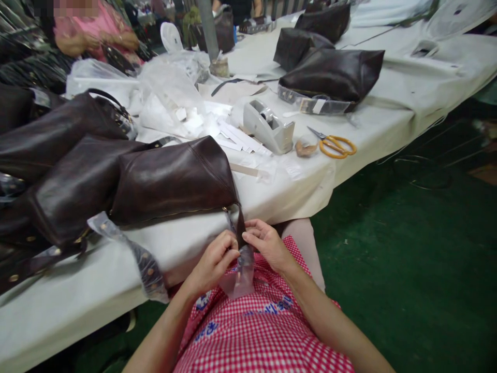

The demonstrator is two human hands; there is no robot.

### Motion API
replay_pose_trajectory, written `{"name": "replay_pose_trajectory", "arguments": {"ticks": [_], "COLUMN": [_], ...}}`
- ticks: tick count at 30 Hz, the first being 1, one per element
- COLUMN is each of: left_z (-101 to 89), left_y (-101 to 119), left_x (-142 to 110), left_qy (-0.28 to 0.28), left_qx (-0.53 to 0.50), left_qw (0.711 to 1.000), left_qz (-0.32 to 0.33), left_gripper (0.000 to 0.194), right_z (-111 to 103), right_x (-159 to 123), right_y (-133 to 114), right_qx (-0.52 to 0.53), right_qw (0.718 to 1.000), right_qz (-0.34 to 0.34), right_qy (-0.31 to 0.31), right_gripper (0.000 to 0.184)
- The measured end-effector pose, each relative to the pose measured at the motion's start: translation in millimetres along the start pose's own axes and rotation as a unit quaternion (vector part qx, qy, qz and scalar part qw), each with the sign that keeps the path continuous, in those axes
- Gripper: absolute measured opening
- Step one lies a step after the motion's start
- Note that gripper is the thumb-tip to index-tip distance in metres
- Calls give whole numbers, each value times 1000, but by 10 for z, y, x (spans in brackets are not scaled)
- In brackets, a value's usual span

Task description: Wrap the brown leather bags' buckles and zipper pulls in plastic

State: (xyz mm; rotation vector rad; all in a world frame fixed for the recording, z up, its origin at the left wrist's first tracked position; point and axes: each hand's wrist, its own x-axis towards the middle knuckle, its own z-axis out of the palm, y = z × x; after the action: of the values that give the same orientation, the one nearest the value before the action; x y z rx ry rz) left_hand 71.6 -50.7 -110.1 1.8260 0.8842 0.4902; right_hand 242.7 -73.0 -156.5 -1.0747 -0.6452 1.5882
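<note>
A dark brown leather bag (174, 178) lies on its side at the table's front edge. From its right end a brown strap (240, 228) hangs down, and clear plastic wrap (244, 274) covers the lower part over my apron. My left hand (221, 254) is closed at the strap's left side, with fingers pinched at the top of the wrap. My right hand (266, 243) pinches the strap from the right between thumb and fingers. Another strap in plastic wrap (145, 264) hangs off the table edge to the left.
More brown bags (70, 186) lie at the left. Behind are a tape dispenser (267, 127), scissors with orange handles (337, 146), a tape roll (306, 147), paper strips and plastic sheets (166, 98). Another bag (334, 75) rests farther back. A person in pink (91, 36) sits across the table.
</note>
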Motion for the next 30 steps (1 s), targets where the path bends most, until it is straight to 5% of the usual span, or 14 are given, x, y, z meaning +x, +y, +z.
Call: {"name": "replay_pose_trajectory", "arguments": {"ticks": [10, 15, 21, 30], "left_z": [254, 286, 236, 225], "left_y": [-52, 24, 25, 90], "left_x": [-234, -311, -280, -248], "left_qy": [188, 140, 141, 149], "left_qx": [-52, -173, -419, -482], "left_qw": [970, 953, 858, 819], "left_qz": [-144, -207, -263, -273], "left_gripper": [15, 30, 36, 39], "right_z": [105, 162, 94, 114], "right_x": [-27, -67, -140, -166], "right_y": [56, 48, 117, 175], "right_qx": [-49, -12, 76, 71], "right_qw": [995, 999, 990, 994], "right_qz": [-47, -45, -16, -59], "right_qy": [68, 28, -117, -64], "right_gripper": [38, 36, 41, 47]}}
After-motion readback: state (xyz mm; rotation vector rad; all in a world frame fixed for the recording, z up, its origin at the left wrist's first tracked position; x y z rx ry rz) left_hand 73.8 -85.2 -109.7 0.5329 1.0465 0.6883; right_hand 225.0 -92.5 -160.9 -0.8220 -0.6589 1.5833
